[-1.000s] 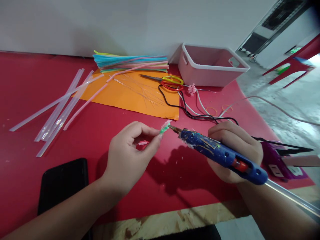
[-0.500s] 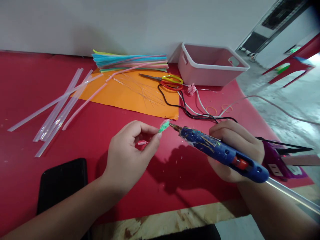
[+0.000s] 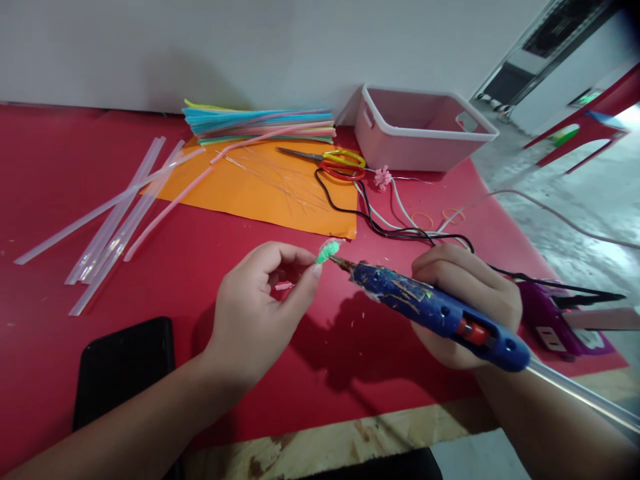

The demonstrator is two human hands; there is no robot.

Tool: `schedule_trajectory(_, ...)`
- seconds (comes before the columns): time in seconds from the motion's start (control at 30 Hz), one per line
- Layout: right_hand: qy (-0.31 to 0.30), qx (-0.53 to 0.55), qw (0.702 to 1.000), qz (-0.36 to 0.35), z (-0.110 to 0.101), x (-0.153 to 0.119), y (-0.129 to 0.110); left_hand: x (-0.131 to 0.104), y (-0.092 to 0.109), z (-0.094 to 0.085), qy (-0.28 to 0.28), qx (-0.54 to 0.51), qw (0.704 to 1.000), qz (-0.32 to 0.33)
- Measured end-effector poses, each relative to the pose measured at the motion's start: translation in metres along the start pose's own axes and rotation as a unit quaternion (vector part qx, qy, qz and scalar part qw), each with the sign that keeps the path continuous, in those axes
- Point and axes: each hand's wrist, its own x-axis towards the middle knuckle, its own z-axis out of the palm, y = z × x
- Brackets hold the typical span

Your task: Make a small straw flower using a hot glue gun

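Between thumb and forefinger, my left hand (image 3: 263, 300) pinches a small green fuzzy piece (image 3: 328, 251) that looks like bent pipe cleaner. A bit of pink shows along its upper edge, and another pink bit (image 3: 284, 286) shows by the curled fingers. My right hand (image 3: 467, 300) is wrapped round a blue hot glue gun (image 3: 405, 293), its body streaked with dried glue. The metal nozzle is at the lower right side of the green piece, touching or nearly so. A clear glue stick (image 3: 580, 393) sticks out of the gun's back end.
Clear glue sticks (image 3: 120, 207) and a black phone (image 3: 125, 367) lie left. Behind are pipe cleaners (image 3: 260, 123), orange paper (image 3: 250, 193), scissors (image 3: 340, 160), a pink fuzzy flower (image 3: 383, 177) and a pink bin (image 3: 410, 147). Cables (image 3: 380, 227) run right to a purple power strip (image 3: 550, 327).
The glue gun has shifted slightly left and down, its nozzle now at the green piece's lower side. My left hand has hardly moved.
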Motion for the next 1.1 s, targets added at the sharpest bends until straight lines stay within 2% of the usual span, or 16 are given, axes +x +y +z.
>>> schedule_trajectory(0.17, 0.021, -0.019, 1.000, 0.001, -0.0002, -0.0009, 0.0012, -0.0001, -0.0007, -0.0001, -0.003, -0.010, 1.000, -0.004)
schedule_trajectory(0.33, 0.003, 0.000, 1.000, 0.001, -0.0005, -0.0013, 0.0008, 0.0001, 0.0007, -0.0009, -0.009, -0.017, 1.000, -0.007)
schedule_trajectory(0.8, 0.022, -0.025, 0.999, -0.004, 0.0010, 0.0005, 0.0008, 0.0041, 0.0077, -0.0020, -0.018, -0.026, 0.998, -0.045)
schedule_trajectory(0.93, 0.004, -0.005, 1.000, 0.002, 0.0020, 0.0008, 0.0002, 0.0055, 0.0084, -0.0017, -0.025, -0.028, 0.998, -0.048)
schedule_trajectory(1.1, 0.023, -0.025, 0.999, 0.006, 0.0017, 0.0021, -0.0023, 0.0049, 0.0072, -0.0023, -0.023, -0.034, 0.998, -0.053)
